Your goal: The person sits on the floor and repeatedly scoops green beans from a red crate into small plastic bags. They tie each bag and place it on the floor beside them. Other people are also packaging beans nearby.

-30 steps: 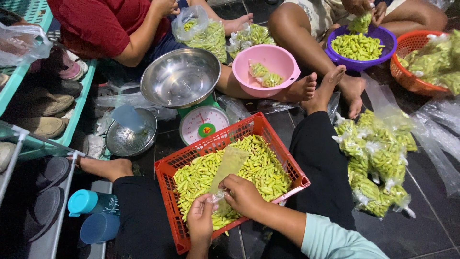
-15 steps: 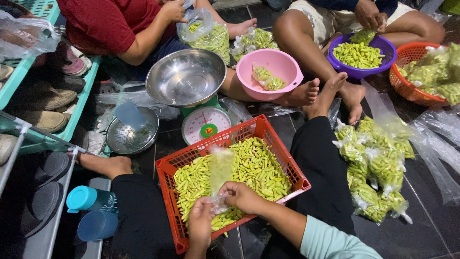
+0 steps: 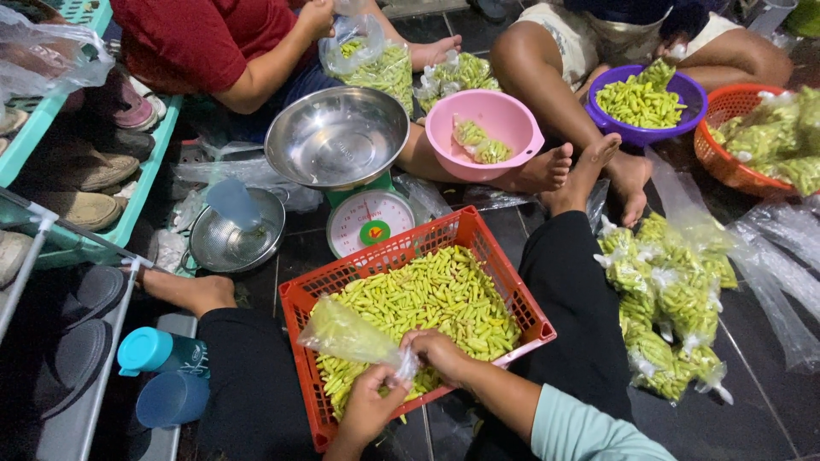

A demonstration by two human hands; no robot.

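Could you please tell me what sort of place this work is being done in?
Probably a home floor used for packing produce: people sit on dark floor tiles around a red basket of green chillies, a kitchen scale, and a shoe rack.

Clear thin plastic bag, glossy, crinkled. Orange plastic basket, matt lattice. Scale bowl shiny smooth metal. Pink bowl smooth plastic. Floor tiles dark, glossy.
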